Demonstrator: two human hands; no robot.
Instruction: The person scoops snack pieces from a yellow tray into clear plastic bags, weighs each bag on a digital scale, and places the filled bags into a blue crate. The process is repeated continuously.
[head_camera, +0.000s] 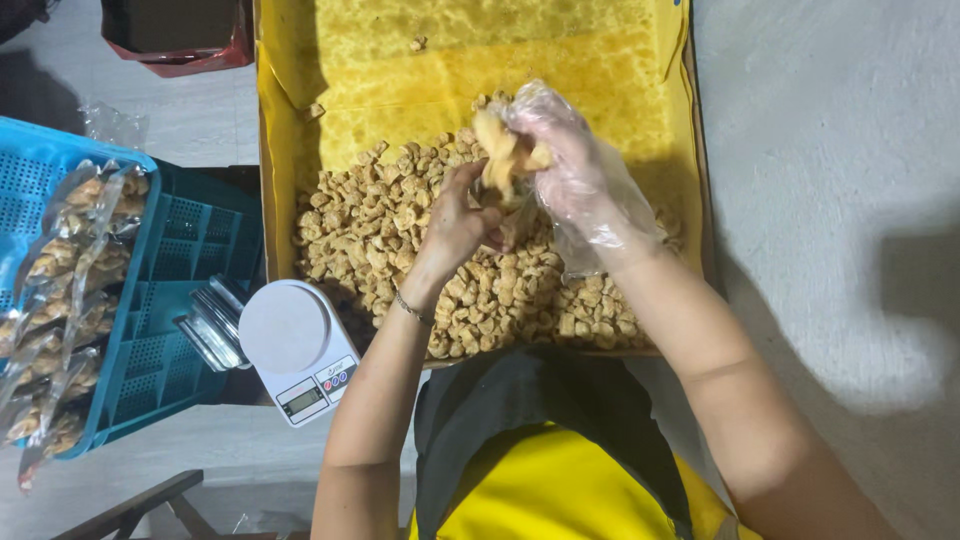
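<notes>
Holding a handful of golden fried snack pieces (503, 150) up over the big tray (280, 130), your right hand (575, 175) wears a thin clear plastic glove and is closed around them. Your bare left hand (458, 225) is just beside it, fingers pinched on something small and see-through; it may be a little bag, but you cannot tell for sure. Under both hands lies the big pile of loose snack pieces (400, 225), spread over the near part of the tray on its yellow paper lining (500, 50). The far part of the paper is mostly bare, with only a crumb or two. That looks like a good share has been taken out, yet a lot is left to pack. On the left, the blue basket (30, 160) has a row of filled clear bags (70, 260) in it, so many are done. The small white kitchen scale (295, 345) near your left arm has nothing on its plate, so this handful seems not weighed yet
</notes>
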